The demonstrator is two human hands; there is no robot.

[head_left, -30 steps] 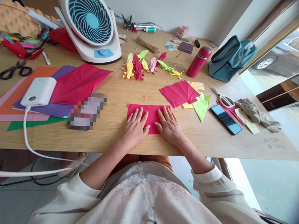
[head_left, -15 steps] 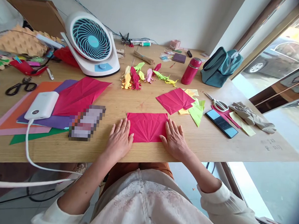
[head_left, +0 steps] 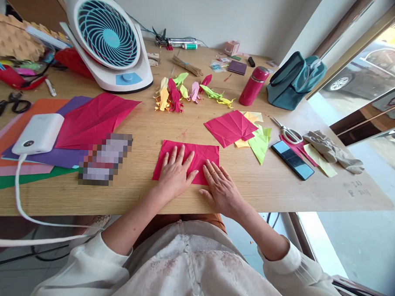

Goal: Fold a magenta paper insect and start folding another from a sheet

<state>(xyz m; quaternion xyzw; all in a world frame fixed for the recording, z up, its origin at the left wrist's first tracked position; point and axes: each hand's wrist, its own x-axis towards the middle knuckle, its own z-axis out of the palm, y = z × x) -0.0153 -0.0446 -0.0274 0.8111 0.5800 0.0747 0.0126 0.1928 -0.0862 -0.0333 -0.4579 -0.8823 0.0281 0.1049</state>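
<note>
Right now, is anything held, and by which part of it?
Nothing is held: the left hand lies flat on the nearest red paper, the right hand over its near right corner.

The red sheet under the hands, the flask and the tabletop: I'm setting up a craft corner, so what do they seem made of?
Red sheet: matte paper, by its straight edges and faint creases.
Flask: probably coated metal, by its glossy highlights, though plastic is possible.
Tabletop: wood or wood-look laminate with a low sheen; grain lines show, but don't settle which.
</note>
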